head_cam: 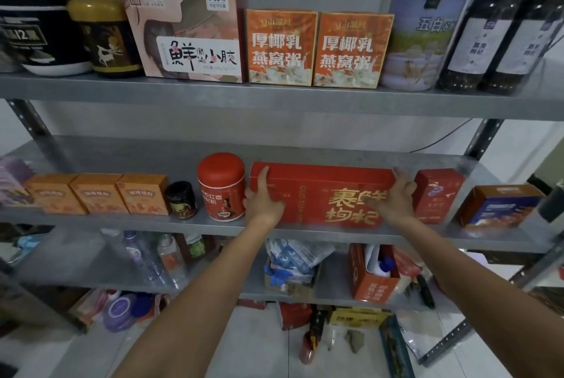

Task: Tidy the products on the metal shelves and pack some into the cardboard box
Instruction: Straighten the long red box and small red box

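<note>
The long red box (320,185) is smooth rectangular cardboard with gold characters, and it stands on the dull grey middle shelf (100,220). The left hand (264,202) lays one straight digit up its left end; the rest are hidden, so I cannot tell the grip. The right hand (396,196) touches the right end, fingers spread and fairly straight. A round red tin (221,186) crowds the left side and a small red carton (438,194) the right.

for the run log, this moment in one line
left hand: touches long red box left end | right hand: touches right end | place: middle shelf
</note>
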`<state>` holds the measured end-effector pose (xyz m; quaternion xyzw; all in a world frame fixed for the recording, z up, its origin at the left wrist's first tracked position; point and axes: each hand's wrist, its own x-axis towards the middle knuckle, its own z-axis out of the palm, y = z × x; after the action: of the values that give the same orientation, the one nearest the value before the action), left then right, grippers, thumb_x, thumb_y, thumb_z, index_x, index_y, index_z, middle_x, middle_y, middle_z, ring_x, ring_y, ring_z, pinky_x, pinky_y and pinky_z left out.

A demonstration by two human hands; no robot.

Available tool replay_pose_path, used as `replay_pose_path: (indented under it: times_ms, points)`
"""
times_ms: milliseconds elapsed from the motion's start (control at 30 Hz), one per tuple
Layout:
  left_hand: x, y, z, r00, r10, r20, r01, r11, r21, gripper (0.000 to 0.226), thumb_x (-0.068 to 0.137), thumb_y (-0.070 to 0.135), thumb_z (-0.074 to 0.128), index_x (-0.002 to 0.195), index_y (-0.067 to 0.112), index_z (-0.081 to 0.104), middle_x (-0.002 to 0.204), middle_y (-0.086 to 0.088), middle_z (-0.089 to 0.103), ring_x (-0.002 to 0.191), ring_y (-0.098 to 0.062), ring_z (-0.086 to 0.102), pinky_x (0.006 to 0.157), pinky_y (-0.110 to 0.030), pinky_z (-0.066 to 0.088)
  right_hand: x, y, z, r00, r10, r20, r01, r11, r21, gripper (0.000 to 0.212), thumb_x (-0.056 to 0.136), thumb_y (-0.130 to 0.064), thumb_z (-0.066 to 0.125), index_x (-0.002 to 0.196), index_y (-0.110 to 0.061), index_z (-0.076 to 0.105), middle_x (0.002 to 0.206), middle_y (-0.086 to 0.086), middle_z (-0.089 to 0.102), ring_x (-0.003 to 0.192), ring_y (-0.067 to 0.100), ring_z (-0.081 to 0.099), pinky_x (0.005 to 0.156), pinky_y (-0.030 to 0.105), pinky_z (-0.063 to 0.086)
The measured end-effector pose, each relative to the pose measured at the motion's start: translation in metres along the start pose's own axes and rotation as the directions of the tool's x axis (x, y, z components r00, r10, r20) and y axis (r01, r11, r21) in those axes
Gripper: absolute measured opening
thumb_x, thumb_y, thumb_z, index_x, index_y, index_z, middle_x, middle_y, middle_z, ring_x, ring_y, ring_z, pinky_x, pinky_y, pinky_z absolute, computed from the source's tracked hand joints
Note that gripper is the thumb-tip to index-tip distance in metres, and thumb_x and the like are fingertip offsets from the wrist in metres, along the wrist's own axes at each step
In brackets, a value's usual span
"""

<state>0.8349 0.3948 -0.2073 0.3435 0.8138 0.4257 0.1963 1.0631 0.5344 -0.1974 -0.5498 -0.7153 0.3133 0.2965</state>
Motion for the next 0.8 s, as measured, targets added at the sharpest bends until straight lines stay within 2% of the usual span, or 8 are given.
replay_pose_path:
  times_ms: [100, 167, 233, 333, 433, 500, 600, 800]
  points:
    - [-0.01, -0.004, -0.002, 0.996, -0.028, -0.086, 0.024, 0.999, -0.045, 0.102, 0.086, 0.021, 0.071, 0.152, 0.045, -0.004, 0.14, -0.019, 0.032, 0.132, -0.038, 0.032, 0.105, -0.048, 0.035, -0.008, 0.004, -0.008, 0.998, 0.053, -0.036, -0.05, 0.995, 0.082, 0.107, 0.074, -0.028, 0.083, 0.151, -0.019, 0.009, 0.15, 0.019, 0.016, 0.134, 0.042, 0.033, 0.109, 0.052, 0.037]
    - [-0.013, -0.01, -0.004, 0.993, -0.041, -0.11, 0.032, 0.995, -0.091, 0.106, 0.084, 0.026, 0.075, 0.155, 0.034, -0.003, 0.141, -0.018, 0.028, 0.136, -0.035, 0.025, 0.109, -0.046, 0.031, -0.012, 0.006, -0.014, 0.995, 0.094, -0.023, -0.092, 0.993, 0.079, 0.099, 0.075, -0.034, 0.081, 0.15, -0.014, 0.019, 0.148, 0.019, 0.021, 0.135, 0.04, 0.033, 0.109, 0.049, 0.037]
    - [-0.014, -0.018, -0.007, 0.996, -0.033, -0.089, 0.025, 0.996, -0.085, 0.097, 0.083, 0.03, 0.076, 0.155, 0.021, 0.012, 0.141, -0.017, 0.025, 0.138, -0.033, 0.021, 0.113, -0.042, 0.026, -0.015, 0.009, -0.019, 0.994, 0.11, 0.024, -0.11, 0.994, 0.028, 0.084, 0.077, -0.041, 0.077, 0.143, -0.01, 0.034, 0.144, 0.017, 0.028, 0.133, 0.039, 0.037, 0.106, 0.045, 0.038]
    - [-0.01, -0.029, -0.012, 0.999, -0.01, -0.045, 0.007, 0.998, -0.07, 0.069, 0.085, 0.031, 0.074, 0.14, 0.009, 0.039, 0.139, -0.016, 0.028, 0.138, -0.033, 0.025, 0.115, -0.042, 0.026, -0.016, 0.013, -0.024, 0.991, 0.126, 0.047, -0.129, 0.99, 0.061, 0.079, 0.077, -0.038, 0.078, 0.137, -0.01, 0.036, 0.142, 0.017, 0.034, 0.13, 0.036, 0.042, 0.103, 0.046, 0.04]
    - [-0.008, -0.032, -0.016, 1.0, 0.024, 0.003, -0.023, 0.994, -0.105, 0.075, 0.083, 0.041, 0.073, 0.138, 0.006, 0.035, 0.14, -0.015, 0.032, 0.137, -0.031, 0.029, 0.115, -0.047, 0.029, -0.018, 0.016, -0.026, 0.988, 0.135, 0.079, -0.146, 0.977, 0.155, 0.079, 0.078, -0.031, 0.078, 0.137, -0.009, 0.03, 0.136, 0.015, 0.047, 0.123, 0.033, 0.051, 0.093, 0.039, 0.045]
    - [-0.012, -0.03, -0.019, 0.996, 0.049, 0.071, -0.031, 0.973, -0.23, 0.083, 0.081, 0.044, 0.074, 0.139, 0.007, 0.026, 0.136, -0.008, 0.039, 0.131, -0.026, 0.04, 0.11, -0.045, 0.037, -0.02, 0.016, -0.025, 0.983, 0.149, 0.109, -0.168, 0.965, 0.201, 0.078, 0.082, -0.026, 0.075, 0.139, -0.009, 0.025, 0.134, 0.014, 0.05, 0.119, 0.031, 0.054, 0.088, 0.036, 0.044]
    - [-0.016, -0.029, -0.019, 0.99, 0.061, 0.127, -0.012, 0.934, -0.356, 0.069, 0.091, 0.028, 0.066, 0.138, 0.007, 0.019, 0.126, -0.002, 0.045, 0.117, -0.018, 0.049, 0.098, -0.034, 0.043, -0.022, 0.014, -0.026, 0.981, 0.158, 0.114, -0.181, 0.953, 0.243, 0.076, 0.083, -0.029, 0.073, 0.139, -0.01, 0.025, 0.129, 0.013, 0.052, 0.106, 0.025, 0.056, 0.087, 0.037, 0.046]
    - [-0.013, -0.019, -0.026, 0.992, 0.057, 0.109, 0.013, 0.831, -0.555, 0.044, 0.087, 0.041, 0.066, 0.123, 0.027, 0.045, 0.111, 0.001, 0.064, 0.096, -0.016, 0.066, 0.075, -0.031, 0.053, -0.028, 0.009, -0.037, 0.98, 0.183, 0.083, -0.201, 0.872, 0.446, 0.069, 0.081, -0.048, 0.069, 0.134, -0.022, 0.033, 0.105, 0.001, 0.062, 0.083, 0.017, 0.063, 0.067, 0.033, 0.05]
